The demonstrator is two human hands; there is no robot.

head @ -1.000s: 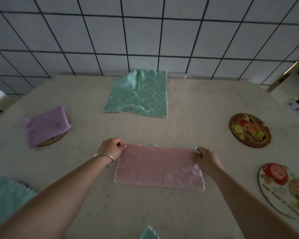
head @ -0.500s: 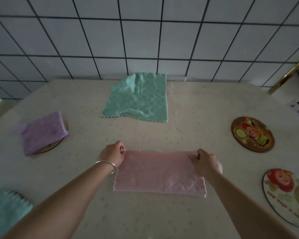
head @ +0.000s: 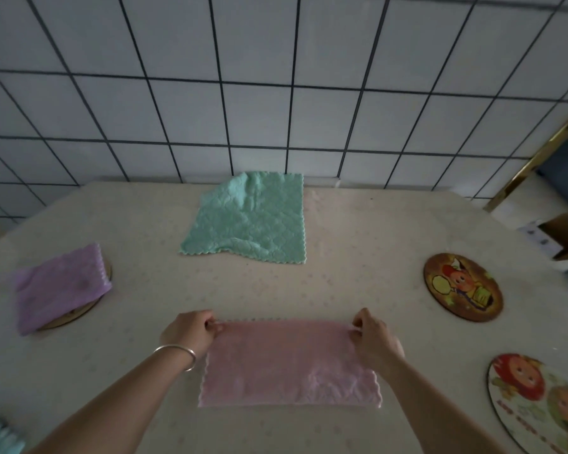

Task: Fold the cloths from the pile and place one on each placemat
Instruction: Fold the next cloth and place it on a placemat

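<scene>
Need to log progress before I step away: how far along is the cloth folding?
Done: a folded purple cloth lies on the left placemat. In hand: the left hand and right hand pinch the far corners of the pink cloth, folded in half. Left: the green cloth lies unfolded, and both right placemats are bare.

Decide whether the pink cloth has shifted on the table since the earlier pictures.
No. The pink cloth lies at the same gap from the green cloth as before; only the camera has tilted.
</scene>
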